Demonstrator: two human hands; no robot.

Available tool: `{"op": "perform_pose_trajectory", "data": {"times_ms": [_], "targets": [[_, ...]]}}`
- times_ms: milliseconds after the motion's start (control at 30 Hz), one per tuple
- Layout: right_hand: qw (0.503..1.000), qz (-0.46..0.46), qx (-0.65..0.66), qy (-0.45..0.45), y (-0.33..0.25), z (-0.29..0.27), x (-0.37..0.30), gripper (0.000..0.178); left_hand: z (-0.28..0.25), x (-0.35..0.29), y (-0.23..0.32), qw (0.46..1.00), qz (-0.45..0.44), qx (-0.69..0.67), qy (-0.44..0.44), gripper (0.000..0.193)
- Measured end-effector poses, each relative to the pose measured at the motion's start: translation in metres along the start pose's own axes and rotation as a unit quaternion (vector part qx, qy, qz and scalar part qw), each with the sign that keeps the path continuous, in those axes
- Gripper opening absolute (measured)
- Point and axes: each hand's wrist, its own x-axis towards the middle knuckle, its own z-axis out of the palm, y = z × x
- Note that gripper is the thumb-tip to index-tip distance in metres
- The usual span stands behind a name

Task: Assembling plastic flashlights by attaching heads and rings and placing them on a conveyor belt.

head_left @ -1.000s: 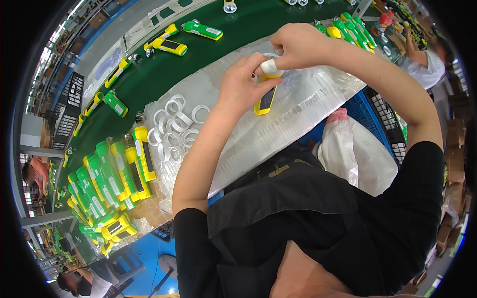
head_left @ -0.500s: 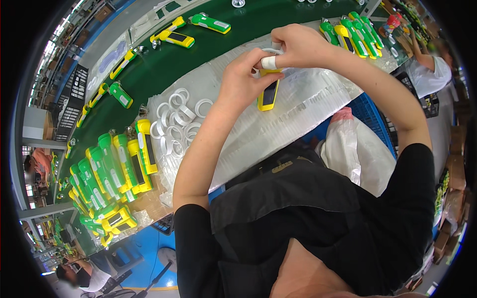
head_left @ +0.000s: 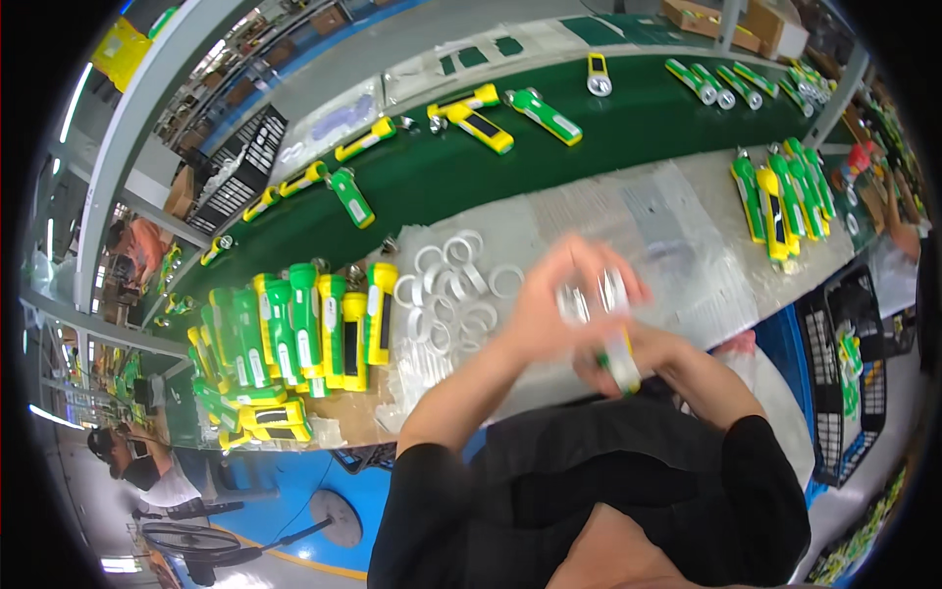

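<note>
Near the centre of the head view, both hands met over the clear plastic sheet (head_left: 628, 236) on the bench. Half a second before, they had worked higher in the frame, out at arm's length; now they sat lower, drawn toward the body. We judged the piece had come in for closer handling.

Our left hand (head_left: 559, 309) was blurred, fingers curled around the silvery front end of a torch (head_left: 613, 344). Our right hand (head_left: 677, 368) was clenched around its lower body, green and yellow showing between the fingers.

Left of centre, loose white rings (head_left: 451, 290) lay heaped on the sheet. Further left stood a stack of green and yellow torches (head_left: 314, 329).

At the right edge, a black crate (head_left: 844, 393) held something green and yellow, too small to tell. Upper frame: more torches scattered on the green belt (head_left: 628, 128).
</note>
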Motion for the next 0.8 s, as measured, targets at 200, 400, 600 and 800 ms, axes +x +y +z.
{"op": "perform_pose_trajectory", "data": {"times_ms": [200,400,600,800], "targets": [[0.951,-0.135,-0.270,-0.068,-0.092,-0.029,0.044,0.042,-0.041,0.010,0.059,0.806,0.207,0.551,-0.056,0.041],[0.606,-0.174,-0.573,0.523,-0.131,-0.215,0.148,0.043,-0.232,0.059,0.025,0.625,0.101,0.714,0.300,0.014],[0.525,0.035,-0.672,0.521,-0.150,-0.294,0.218,0.065,-0.328,0.055,-0.036,0.487,0.043,0.854,0.180,0.029],[0.629,0.126,-0.602,0.476,-0.159,-0.284,0.188,0.062,-0.303,0.058,-0.042,0.590,0.043,0.787,0.174,0.029]]}}
